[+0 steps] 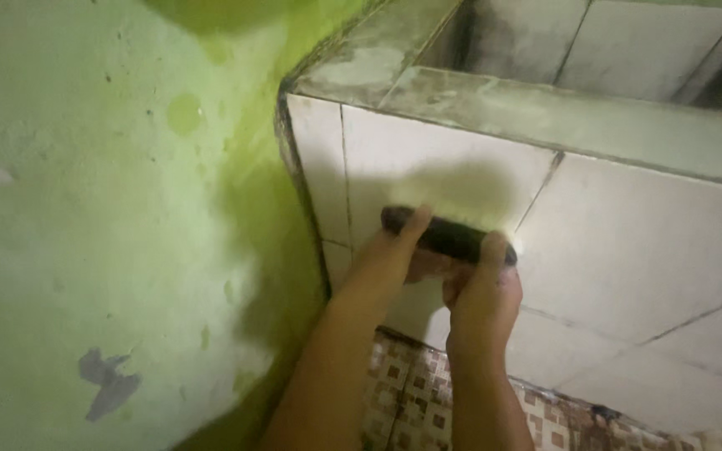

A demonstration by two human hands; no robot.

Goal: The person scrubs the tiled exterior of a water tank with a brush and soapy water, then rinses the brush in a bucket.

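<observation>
**Two hands holding a dark brush against a tiled wall**

A dark, oblong scrubbing brush (447, 236) lies flat against the white tiled face (628, 250) of a low masonry basin, just below its top ledge and near its left corner. Pale bristles show faintly along the brush's upper edge, where a bright glare falls on the tile.

The left hand (399, 250) comes up from below with the forearm raised steeply; its fingers are pressed together and laid over the left end of the brush. The right hand (482, 292) sits just beside it, wrist bent, fingers curled closed around the right end of the brush, with one finger reaching over the top edge. Both hands touch the brush, and they meet beneath it.

The tiles are large and off-white, separated by dark grout lines; one line runs diagonally under the right hand. The ledge (495, 104) above is grey, smeared and unevenly stained, and the inner walls of the basin are tiled as well. To the left stands a green painted wall (102, 234), blotched and flaking, with a grey patch low down. At the bottom lies a floor (415, 401) of small brown-and-cream patterned tiles.

The scene is dim and soft in focus. Both arms are cut off by the lower edge, the brush's underside is hidden by the hands, and the basin's interior cannot be made out.
</observation>
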